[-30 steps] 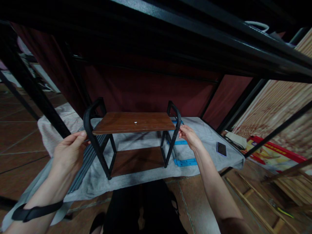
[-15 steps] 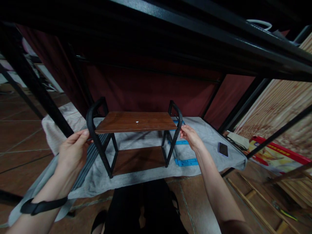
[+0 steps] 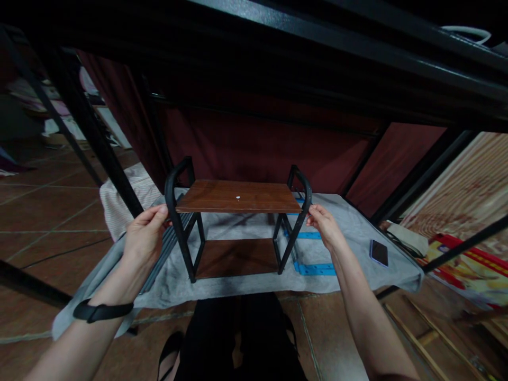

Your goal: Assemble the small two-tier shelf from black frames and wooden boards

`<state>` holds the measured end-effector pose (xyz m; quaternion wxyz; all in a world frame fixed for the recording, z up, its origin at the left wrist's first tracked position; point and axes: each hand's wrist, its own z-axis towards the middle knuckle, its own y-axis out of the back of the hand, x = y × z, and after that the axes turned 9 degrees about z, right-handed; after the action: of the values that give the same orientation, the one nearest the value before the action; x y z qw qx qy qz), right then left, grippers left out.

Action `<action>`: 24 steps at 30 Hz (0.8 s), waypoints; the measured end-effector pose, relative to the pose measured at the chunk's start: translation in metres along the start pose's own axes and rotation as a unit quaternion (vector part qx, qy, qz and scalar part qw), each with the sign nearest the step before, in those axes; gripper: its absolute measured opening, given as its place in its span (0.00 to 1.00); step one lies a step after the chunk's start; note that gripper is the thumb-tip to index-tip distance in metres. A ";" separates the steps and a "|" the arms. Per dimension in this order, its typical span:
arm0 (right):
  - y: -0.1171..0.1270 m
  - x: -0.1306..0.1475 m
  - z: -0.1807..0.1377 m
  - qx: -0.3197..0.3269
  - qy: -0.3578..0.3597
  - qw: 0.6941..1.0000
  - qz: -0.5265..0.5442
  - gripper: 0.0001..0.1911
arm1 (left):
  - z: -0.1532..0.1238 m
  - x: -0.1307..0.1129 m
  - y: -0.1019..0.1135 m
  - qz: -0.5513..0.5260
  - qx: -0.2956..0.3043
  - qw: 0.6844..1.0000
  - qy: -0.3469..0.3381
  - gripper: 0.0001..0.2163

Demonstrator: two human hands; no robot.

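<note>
A small two-tier rack (image 3: 238, 197) with brown wooden shelves and a black metal frame stands on a grey cloth (image 3: 357, 243) on the floor. My left hand (image 3: 145, 238) is closed on the rack's left black frame bar, thumb against the bar. On the opposite side my right hand (image 3: 325, 226) pinches the right frame bar. A black band (image 3: 101, 311) circles my left wrist. The rack's lower shelf (image 3: 236, 257) sits just above the cloth.
A dark phone (image 3: 379, 252) lies on the cloth to the right. Blue strips (image 3: 315, 269) lie beside the rack's right foot. Black metal bed-frame bars (image 3: 95, 137) cross overhead and at both sides. Wooden slats and a red-edged box (image 3: 464, 264) are at right.
The view has swung left, so the rack and both hands appear further right in the picture. Both hands keep their hold on the frame bars.
</note>
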<state>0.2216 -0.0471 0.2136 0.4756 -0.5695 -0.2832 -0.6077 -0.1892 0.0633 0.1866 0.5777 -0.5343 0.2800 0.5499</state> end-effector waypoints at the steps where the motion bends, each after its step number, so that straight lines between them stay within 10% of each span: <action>1: 0.000 0.001 -0.002 -0.001 -0.001 1.000 0.004 0.20 | -0.001 0.000 0.000 -0.003 0.004 1.000 0.000 0.12; 24: -0.001 0.003 -0.002 -0.006 -0.030 0.999 0.035 0.21 | 0.003 0.005 0.003 -0.002 -0.012 1.000 0.008 0.10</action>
<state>0.2207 -0.0491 0.2165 0.4843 -0.5999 -0.2741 -0.5748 -0.1915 0.0677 0.1819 0.5698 -0.5461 0.2775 0.5479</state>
